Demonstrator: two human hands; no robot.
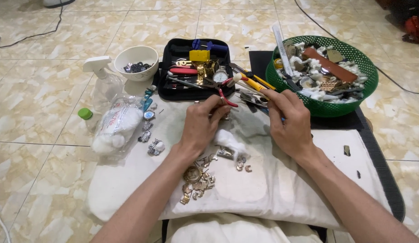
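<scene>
1. Cream marbled floor tiles (47,90) surround a white cloth pad (272,180) that serves as the work surface.
2. The left hand (198,126) has its fingertips pinched shut on a small metal piece (225,116) above the pad; what the piece is cannot be told.
3. The right hand (290,121) is closed around a thin tool (250,85) with a yellow shaft, its tip pointing toward the left hand.
4. A tuft of white cotton (230,140) lies just below the hands, beside scattered gold-toned metal links (198,180).
5. A clear plastic bag of cotton balls (117,126), with a red-printed label, lies at the pad's left edge, beside a clear spray bottle (103,81) and a green cap (85,113).
6. Behind stand a white bowl (136,60), an open black tool case (196,67) and a green mesh basket (324,105) full of watch parts.
</scene>
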